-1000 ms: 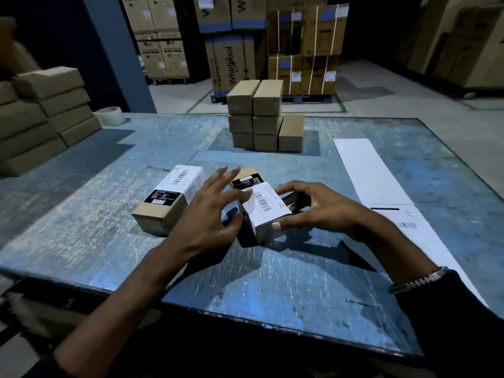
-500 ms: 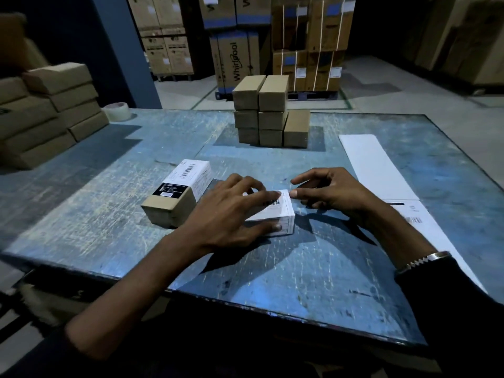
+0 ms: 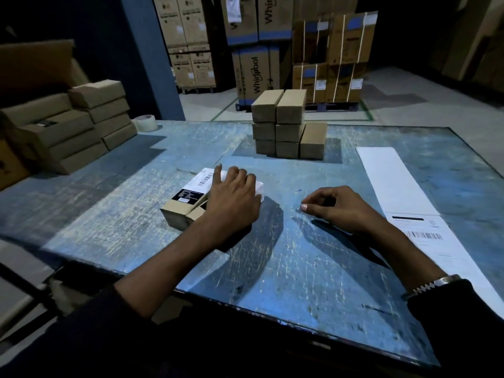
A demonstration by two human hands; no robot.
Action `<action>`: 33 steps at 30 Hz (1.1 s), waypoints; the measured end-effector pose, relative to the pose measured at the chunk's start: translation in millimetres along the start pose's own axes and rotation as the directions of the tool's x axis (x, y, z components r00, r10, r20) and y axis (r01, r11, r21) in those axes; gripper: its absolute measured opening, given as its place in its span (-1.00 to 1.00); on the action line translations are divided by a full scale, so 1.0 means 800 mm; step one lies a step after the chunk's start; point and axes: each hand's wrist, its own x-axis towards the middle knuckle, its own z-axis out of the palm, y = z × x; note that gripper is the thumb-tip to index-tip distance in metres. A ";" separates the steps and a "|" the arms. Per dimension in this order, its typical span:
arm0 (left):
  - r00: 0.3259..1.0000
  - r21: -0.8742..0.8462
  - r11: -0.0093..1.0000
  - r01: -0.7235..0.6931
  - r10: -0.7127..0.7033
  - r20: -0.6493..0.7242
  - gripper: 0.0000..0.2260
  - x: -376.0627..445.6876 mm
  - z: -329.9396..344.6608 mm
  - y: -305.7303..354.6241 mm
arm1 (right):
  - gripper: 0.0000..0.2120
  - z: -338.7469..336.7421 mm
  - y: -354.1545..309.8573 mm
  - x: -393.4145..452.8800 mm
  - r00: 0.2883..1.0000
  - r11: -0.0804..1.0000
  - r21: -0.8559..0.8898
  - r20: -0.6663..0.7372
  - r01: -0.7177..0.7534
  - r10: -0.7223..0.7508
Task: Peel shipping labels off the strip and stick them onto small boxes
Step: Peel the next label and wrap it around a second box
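Two small brown boxes lie side by side at the table's middle left. The left box [image 3: 188, 199] carries a white shipping label with a barcode and a black sticker. My left hand [image 3: 231, 199] covers the second labelled box [image 3: 259, 187], fingers curved over its top and thumb against its right side; only a white corner shows. My right hand [image 3: 336, 207] rests on the blue table [image 3: 300, 268] with loosely curled fingers, holding nothing. The white label strip [image 3: 390, 181] runs along the right side, with a printed label [image 3: 425, 236] on its near part.
A stack of plain brown boxes [image 3: 286, 126] stands at the table's far middle. More brown boxes [image 3: 81, 126] are piled at the far left, beside a roll of clear tape [image 3: 146, 122]. Large cartons on pallets stand on the floor beyond the table.
The second box was tilted up between both hands, then laid flat. My left hand has slid it left against the first box, and my right hand has let go and drawn back right.
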 end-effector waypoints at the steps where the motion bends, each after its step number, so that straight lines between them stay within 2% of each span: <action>1: 1.000 0.011 1.000 0.027 -0.027 0.009 -0.54 0.004 0.000 -0.001 | -0.92 0.000 0.000 0.000 1.000 1.000 -0.008 0.000 0.001 -0.001; 6: 0.983 -0.059 0.982 0.178 -0.176 0.047 -0.47 0.016 0.003 -0.008 | -0.92 -0.003 -0.003 -0.002 1.000 1.000 -0.027 0.017 0.006 -0.005; 10: 0.961 -0.258 0.927 0.271 -0.246 0.124 -0.10 0.004 0.005 -0.036 | -0.92 -0.004 -0.005 -0.005 0.999 1.000 -0.030 0.042 0.009 -0.008; 12: 0.944 -0.254 0.913 0.318 -0.282 0.170 0.04 -0.007 0.004 -0.055 | -0.91 -0.004 -0.007 -0.007 0.999 0.999 -0.051 0.053 0.011 -0.009; 14: 0.931 -0.225 0.915 0.334 -0.283 0.228 0.08 -0.016 0.005 -0.068 | -0.89 -0.004 -0.011 -0.008 0.998 0.997 -0.079 0.058 0.019 -0.015; 18: 0.924 -0.213 0.913 0.349 -0.297 0.239 0.00 -0.013 0.015 -0.078 | -0.90 -0.001 -0.012 -0.010 0.998 0.995 -0.092 0.055 0.023 -0.018; 20: 0.913 -0.199 0.901 0.386 -0.342 0.223 -0.11 -0.009 0.018 -0.081 | -0.90 -0.001 -0.012 -0.012 0.998 0.995 -0.094 0.054 0.022 -0.017; 23: 0.887 -0.202 0.872 0.445 -0.398 0.236 -0.16 -0.002 0.020 -0.086 | -0.88 -0.003 -0.015 -0.015 0.999 0.996 -0.089 0.048 0.013 -0.009; 27: 0.890 -0.206 0.876 0.435 -0.384 0.246 -0.21 0.001 0.020 -0.087 | -0.87 -0.003 -0.018 -0.016 1.000 0.995 -0.098 0.026 0.003 0.000; 31: 0.929 -0.281 0.885 0.370 -0.354 0.109 -0.27 -0.012 0.009 -0.069 | -0.91 0.000 -0.015 -0.014 1.000 0.996 -0.091 -0.010 -0.006 0.005; 33: 0.961 -0.328 0.909 0.257 -0.277 -0.015 -0.31 -0.025 -0.001 -0.042 | -0.93 0.002 -0.014 -0.014 1.000 0.997 -0.079 -0.027 -0.007 0.005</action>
